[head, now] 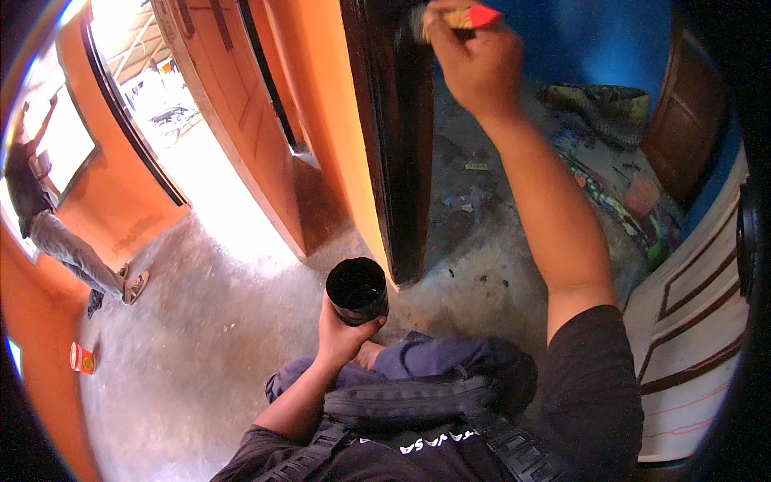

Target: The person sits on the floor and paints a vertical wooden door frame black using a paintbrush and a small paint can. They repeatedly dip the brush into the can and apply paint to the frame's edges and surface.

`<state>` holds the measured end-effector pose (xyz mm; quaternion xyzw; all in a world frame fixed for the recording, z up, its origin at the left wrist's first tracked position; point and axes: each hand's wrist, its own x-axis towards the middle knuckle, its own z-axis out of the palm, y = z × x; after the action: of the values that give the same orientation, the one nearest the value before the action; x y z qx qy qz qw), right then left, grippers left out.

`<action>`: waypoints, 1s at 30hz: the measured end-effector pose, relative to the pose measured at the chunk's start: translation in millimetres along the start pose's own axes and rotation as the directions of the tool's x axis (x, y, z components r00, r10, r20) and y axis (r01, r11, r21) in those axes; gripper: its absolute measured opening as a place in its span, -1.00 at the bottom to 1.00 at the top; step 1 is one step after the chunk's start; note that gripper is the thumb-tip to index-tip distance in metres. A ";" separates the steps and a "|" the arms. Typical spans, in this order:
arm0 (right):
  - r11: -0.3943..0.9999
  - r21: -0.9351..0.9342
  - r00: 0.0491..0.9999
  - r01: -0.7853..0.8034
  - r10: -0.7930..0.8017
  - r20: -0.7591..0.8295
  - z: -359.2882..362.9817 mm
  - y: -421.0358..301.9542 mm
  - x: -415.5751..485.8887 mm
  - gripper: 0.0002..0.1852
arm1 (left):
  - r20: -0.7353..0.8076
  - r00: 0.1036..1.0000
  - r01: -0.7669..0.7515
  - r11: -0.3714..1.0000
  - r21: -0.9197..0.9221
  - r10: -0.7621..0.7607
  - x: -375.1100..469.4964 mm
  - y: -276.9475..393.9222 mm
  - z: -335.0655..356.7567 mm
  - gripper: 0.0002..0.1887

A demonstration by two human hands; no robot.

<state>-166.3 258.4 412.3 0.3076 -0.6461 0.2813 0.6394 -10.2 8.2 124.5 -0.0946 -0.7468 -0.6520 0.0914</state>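
My left hand (349,337) is wrapped around a dark open can (356,291), held upright above my lap; its inside looks black and wet. Raised at the top of the view, my right hand (476,60) grips a paintbrush (467,18) with a yellowish handle and a red end. The brush's blurred bristle end is against or very close to a dark brown door frame (397,144); contact cannot be told for certain. The frame stands between an orange wall edge (355,156) and a room with a blue wall (578,42).
An orange wooden door (241,120) stands ajar at the left. Another person (36,187) stands by a window, arm raised. A red and white cup (82,358) is on the floor at the far left. Crumpled cloths (602,111) lie beyond the frame; a pale panelled door (692,325) is at the right.
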 end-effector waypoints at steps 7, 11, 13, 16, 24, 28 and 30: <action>0.998 -0.065 1.000 0.012 -0.013 -0.026 -5.5 -8.2 -104.5 -0.92 | 0.016 0.999 0.031 0.999 -0.027 -0.031 -6.9 -6.8 -7.3 -0.03; 0.957 0.050 0.919 -0.285 0.259 0.296 -30.2 -26.9 -207.4 -0.91 | 0.024 0.999 0.025 0.999 -0.037 -0.024 -8.2 -9.5 -12.1 -0.02; 0.925 0.084 0.884 -0.370 0.322 0.339 -45.8 -31.4 -229.1 -0.92 | 0.020 1.000 0.012 1.000 -0.015 -0.012 -8.7 -11.4 -12.3 -0.03; 0.945 0.100 0.921 -0.310 0.273 0.278 -42.9 -27.7 -208.4 -0.92 | 0.017 1.000 0.022 1.000 -0.016 -0.021 -8.4 -6.7 -11.2 -0.05; 0.984 0.173 0.987 -0.049 0.074 -0.139 -5.9 -2.6 -62.2 -0.93 | 0.006 1.000 0.013 1.000 -0.005 -0.013 -12.8 4.3 -2.9 -0.08; 0.998 0.048 0.986 -0.045 0.052 -0.155 -10.8 -13.5 -105.4 -0.92 | -0.009 1.000 0.012 0.999 -0.045 -0.013 -15.4 3.3 -9.5 -0.10; 0.993 0.057 0.995 -0.103 0.102 0.018 -14.2 -17.9 -150.3 -0.90 | 0.003 1.000 0.015 0.996 -0.093 -0.015 -12.9 1.1 -9.8 -0.10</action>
<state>-144.5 263.0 261.9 0.2944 -0.6576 0.3300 0.6099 2.7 -1.6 123.5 -0.0938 -0.7164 -0.6866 0.0812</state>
